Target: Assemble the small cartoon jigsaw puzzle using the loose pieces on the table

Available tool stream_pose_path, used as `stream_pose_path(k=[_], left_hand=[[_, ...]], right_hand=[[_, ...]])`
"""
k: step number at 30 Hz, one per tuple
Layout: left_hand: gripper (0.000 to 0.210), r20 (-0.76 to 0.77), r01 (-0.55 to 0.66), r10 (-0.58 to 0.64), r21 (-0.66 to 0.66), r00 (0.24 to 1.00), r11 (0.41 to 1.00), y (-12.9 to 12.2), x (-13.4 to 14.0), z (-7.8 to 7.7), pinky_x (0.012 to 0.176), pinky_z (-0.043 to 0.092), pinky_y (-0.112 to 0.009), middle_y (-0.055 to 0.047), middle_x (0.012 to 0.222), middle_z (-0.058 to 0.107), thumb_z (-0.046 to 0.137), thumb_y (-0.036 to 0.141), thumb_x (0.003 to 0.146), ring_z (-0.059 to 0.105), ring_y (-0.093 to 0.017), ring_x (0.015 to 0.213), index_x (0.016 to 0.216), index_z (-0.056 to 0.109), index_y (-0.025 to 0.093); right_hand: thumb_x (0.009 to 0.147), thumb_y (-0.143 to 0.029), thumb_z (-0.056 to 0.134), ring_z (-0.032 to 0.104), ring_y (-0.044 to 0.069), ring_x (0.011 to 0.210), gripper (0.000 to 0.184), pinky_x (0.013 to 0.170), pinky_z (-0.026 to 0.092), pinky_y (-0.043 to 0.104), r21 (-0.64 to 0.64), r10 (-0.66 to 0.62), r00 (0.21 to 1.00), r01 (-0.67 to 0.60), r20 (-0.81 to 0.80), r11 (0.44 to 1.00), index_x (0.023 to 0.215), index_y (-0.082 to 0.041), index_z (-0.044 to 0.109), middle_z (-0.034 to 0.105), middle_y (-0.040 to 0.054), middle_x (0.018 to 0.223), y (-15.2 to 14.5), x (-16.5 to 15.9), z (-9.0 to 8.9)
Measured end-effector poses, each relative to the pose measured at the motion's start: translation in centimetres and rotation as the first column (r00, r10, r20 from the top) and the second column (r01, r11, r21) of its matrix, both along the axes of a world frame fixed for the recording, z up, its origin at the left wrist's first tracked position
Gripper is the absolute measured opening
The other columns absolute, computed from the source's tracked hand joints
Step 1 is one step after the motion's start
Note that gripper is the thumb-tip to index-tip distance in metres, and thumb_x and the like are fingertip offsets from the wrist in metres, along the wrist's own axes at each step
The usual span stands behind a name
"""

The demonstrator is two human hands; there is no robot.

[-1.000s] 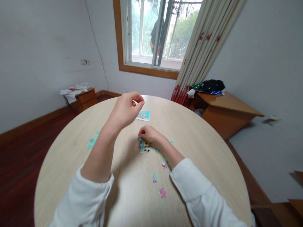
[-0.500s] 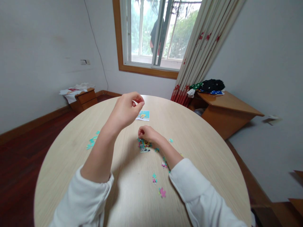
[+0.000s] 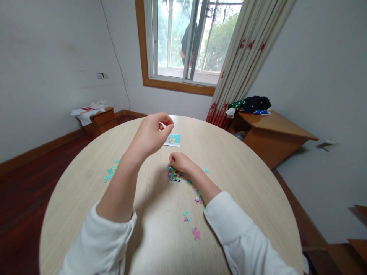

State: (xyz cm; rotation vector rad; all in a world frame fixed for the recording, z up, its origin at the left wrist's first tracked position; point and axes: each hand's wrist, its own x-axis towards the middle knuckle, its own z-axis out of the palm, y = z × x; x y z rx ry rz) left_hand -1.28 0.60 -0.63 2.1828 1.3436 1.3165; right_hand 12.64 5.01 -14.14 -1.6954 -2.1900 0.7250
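My left hand (image 3: pixel 155 131) is raised over the table, its thumb and forefinger curled together; nothing shows between them. My right hand (image 3: pixel 178 162) is closed in a pinch at the upper left edge of a partly assembled jigsaw puzzle (image 3: pixel 174 176). A teal puzzle piece (image 3: pixel 168 167) shows just under its fingertips, while the fingers cover part of the puzzle's top. The puzzle bears a yellow cartoon figure. Behind the left hand lies a small picture card (image 3: pixel 173 140), partly hidden by that hand.
Loose teal pieces (image 3: pixel 110 172) lie at the left, partly behind my left forearm. More pieces, among them a pink one (image 3: pixel 196 233), are scattered near my right forearm. The round wooden table (image 3: pixel 160 236) stands before a window (image 3: pixel 186 46), with a tilted cabinet (image 3: pixel 275 130) at right.
My right hand has shifted very slightly at the puzzle's upper edge. My left hand keeps its raised, curled pose. The whole view has moved a little.
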Motion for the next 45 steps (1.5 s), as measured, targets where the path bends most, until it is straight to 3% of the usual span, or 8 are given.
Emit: stream_pose_path(k=[9,15,19,23,31,36,40,45], left_hand=[[0.013,0.024,-0.006,0.006,0.002,1.0,1.0,0.0,0.0,0.1,0.063,0.044,-0.027,-0.003,0.069,0.064,0.056,0.024,0.077,0.053,-0.014,0.063,0.073,0.065,0.015],[0.012,0.034,-0.002,0.002,-0.008,0.999,1.0,-0.1,0.0,0.1,0.064,0.045,-0.028,-0.003,0.069,0.064,0.057,0.024,0.077,0.054,-0.014,0.063,0.073,0.064,0.015],[0.013,0.026,-0.011,0.011,0.005,1.0,1.0,-0.1,0.1,0.2,0.061,0.045,-0.027,-0.003,0.069,0.065,0.056,0.024,0.077,0.054,-0.014,0.062,0.072,0.064,0.016],[0.014,0.014,-0.01,0.01,0.001,1.0,1.0,-0.1,0.1,0.2,0.06,0.043,-0.026,-0.003,0.068,0.064,0.055,0.025,0.077,0.054,-0.014,0.061,0.072,0.065,0.015],[0.016,-0.005,0.005,-0.005,-0.007,1.0,1.0,-0.1,0.1,0.2,0.06,0.044,-0.026,-0.003,0.068,0.064,0.054,0.028,0.076,0.055,-0.015,0.063,0.073,0.065,0.016],[0.016,-0.006,0.001,-0.001,-0.021,1.0,1.0,0.1,0.0,0.0,0.062,0.043,-0.027,-0.004,0.07,0.065,0.055,0.028,0.076,0.055,-0.015,0.063,0.073,0.065,0.015],[0.015,0.008,0.005,-0.005,-0.013,1.0,1.0,0.3,-0.1,-0.2,0.059,0.042,-0.026,-0.002,0.066,0.063,0.055,0.028,0.074,0.053,-0.014,0.061,0.069,0.062,0.016],[0.012,0.075,-0.104,0.104,-0.01,0.992,0.995,0.6,-0.9,0.0,0.058,0.041,-0.027,-0.002,0.064,0.061,0.059,0.028,0.071,0.053,-0.015,0.062,0.064,0.057,0.018]], right_hand=[[0.078,-0.013,0.061,0.048,0.01,0.064,0.003,0.057,0.033,0.02,0.055,-0.03,0.999,0.032,-0.036,0.998,0.08,-0.014,0.062,0.057,-0.0013,0.069,0.1,0.9,0.9],[0.073,0.0,0.05,0.057,0.011,0.068,0.029,0.063,0.038,0.02,0.042,0.079,0.997,-0.08,0.007,0.996,0.081,-0.013,0.075,0.068,0.0038,0.073,0.0,1.2,2.1],[0.074,0.001,0.048,0.064,0.014,0.079,0.039,0.069,0.042,0.02,-0.009,0.145,0.982,-0.145,0.123,0.989,0.093,-0.014,0.078,0.075,0.0082,0.089,-0.2,1.0,2.8],[0.071,0.002,0.05,0.067,0.016,0.082,0.041,0.068,0.044,0.019,-0.079,0.159,0.967,-0.146,0.197,0.986,0.097,-0.014,0.078,0.076,0.0083,0.093,-0.4,0.7,3.2],[0.074,-0.001,0.053,0.067,0.019,0.085,0.039,0.071,0.044,0.022,-0.072,0.161,0.963,-0.149,0.216,0.986,0.101,-0.016,0.077,0.075,0.0107,0.099,-0.8,0.6,3.6],[0.077,0.0,0.047,0.064,0.017,0.089,0.04,0.077,0.043,0.023,0.044,0.106,0.977,-0.116,0.186,0.992,0.1,-0.015,0.077,0.074,0.0108,0.102,-1.2,1.5,5.5],[0.078,-0.002,0.047,0.06,0.014,0.073,0.039,0.072,0.042,0.023,0.167,-0.036,0.991,0.014,0.131,0.986,0.101,-0.016,0.076,0.073,0.0075,0.087,-1.7,3.1,7.5],[0.082,-0.011,0.049,0.057,0.015,0.071,0.03,0.069,0.04,0.026,0.356,-0.232,0.969,0.188,0.083,0.915,0.098,-0.016,0.074,0.07,0.0082,0.085,-2.6,5.3,9.4]])
